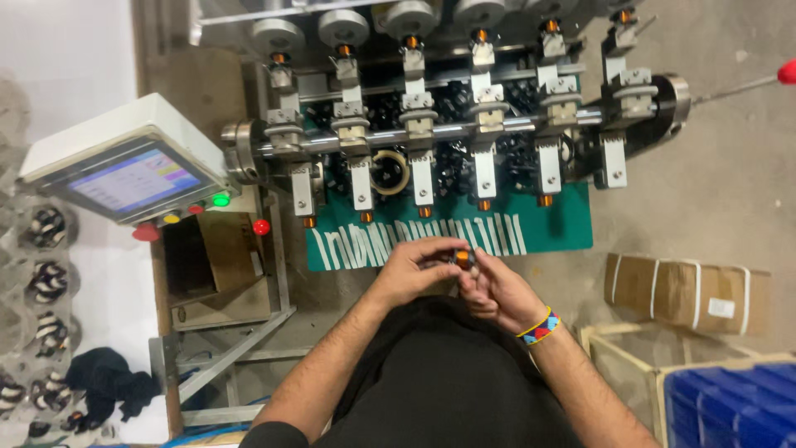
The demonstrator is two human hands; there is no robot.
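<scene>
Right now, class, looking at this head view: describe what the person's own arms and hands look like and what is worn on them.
Both forearms are bare, with no gloves on the left hand or right hand. The right wrist carries a beaded wristband in yellow, blue, red and black. A dark sleeve edge shows at the left upper arm. No rings or watch are visible.

The winding machine's bright metal shaft (431, 133) gleams smooth, a matt green mat (547, 228) lies beneath it, the taped cardboard box (684, 290) looks dull, and the blue plastic crate (734, 406) shines faintly.

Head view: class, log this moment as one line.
left hand: grips small copper-wound black bobbin | right hand: touches it | behind: grey multi-spindle winding machine
</scene>
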